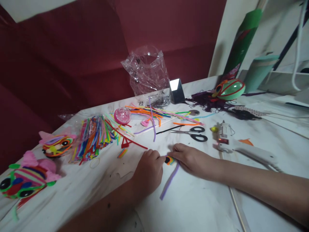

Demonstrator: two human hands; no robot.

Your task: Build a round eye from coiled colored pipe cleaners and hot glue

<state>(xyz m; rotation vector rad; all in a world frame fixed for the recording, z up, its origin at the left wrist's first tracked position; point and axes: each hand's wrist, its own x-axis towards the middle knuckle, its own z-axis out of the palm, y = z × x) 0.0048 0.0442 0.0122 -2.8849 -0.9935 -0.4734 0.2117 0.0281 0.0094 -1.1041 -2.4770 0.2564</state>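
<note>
Between my two hands is a small rainbow-striped pipe cleaner piece with a black spot at its left end. My left hand pinches it from the left, thumb and fingers closed. From the right, my right hand has its fingers closed on the other end. A purple pipe cleaner hangs down from beside my right fingers toward the table; whether it is joined to the striped piece is hidden. Just beyond my right hand lie black-handled scissors.
Bundled pipe cleaners lie left, near a fish-like craft figure and another figure. A glue gun rests right. Behind are a pink ball, a plastic bag, a dark upright device and a green balloon.
</note>
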